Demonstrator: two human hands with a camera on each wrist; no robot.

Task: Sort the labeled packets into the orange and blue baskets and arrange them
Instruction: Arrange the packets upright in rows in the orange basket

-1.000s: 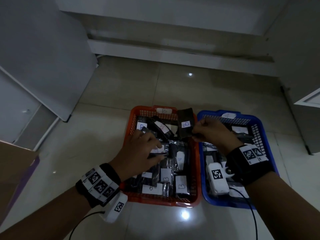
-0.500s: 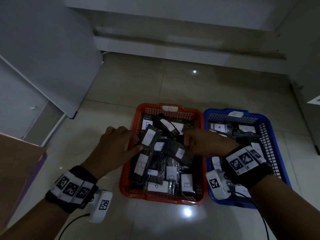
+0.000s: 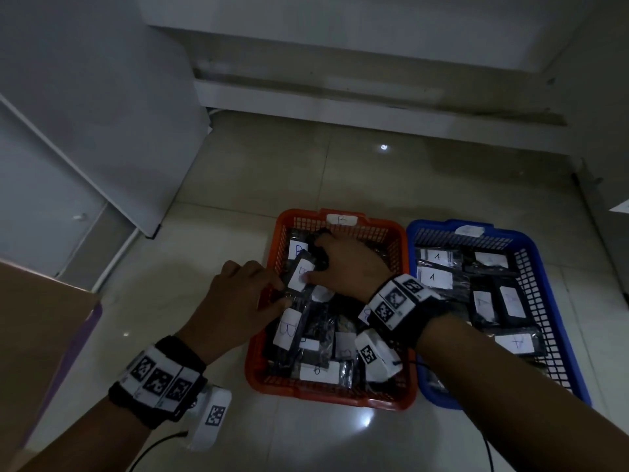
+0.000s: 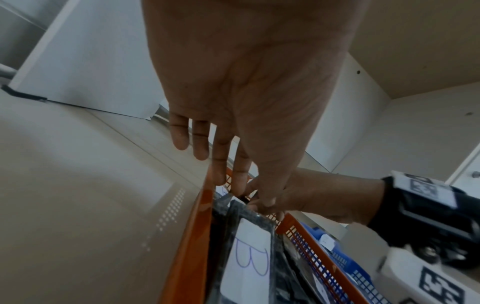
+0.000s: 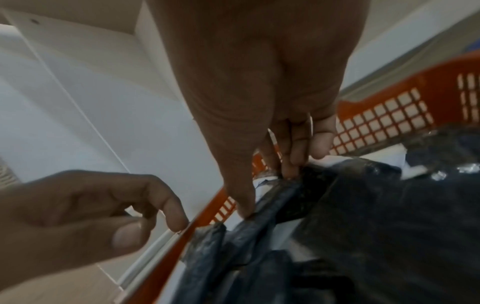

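right hand (image 3: 343, 264) grip: pinching packet (image 3: 301, 272) in orange basket (image 3: 391, 229), frame centre | left hand (image 3: 238, 301) grip: loose, fingertips on basket's left rim

Tiled floor (image 3: 211, 240) bears orange basket (image 3: 340, 396), blue basket (image 3: 531, 243)

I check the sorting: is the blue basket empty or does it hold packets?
It holds packets. The blue basket contains several dark packets with white A labels.

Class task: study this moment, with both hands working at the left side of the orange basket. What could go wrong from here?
1. The orange basket is crowded with overlapping packets; pressing the B packet down with the right hand might push neighbours over the rim.
2. The left hand rests at the basket's edge; pushing there could shift it.
3. Dim light could cause misread labels.
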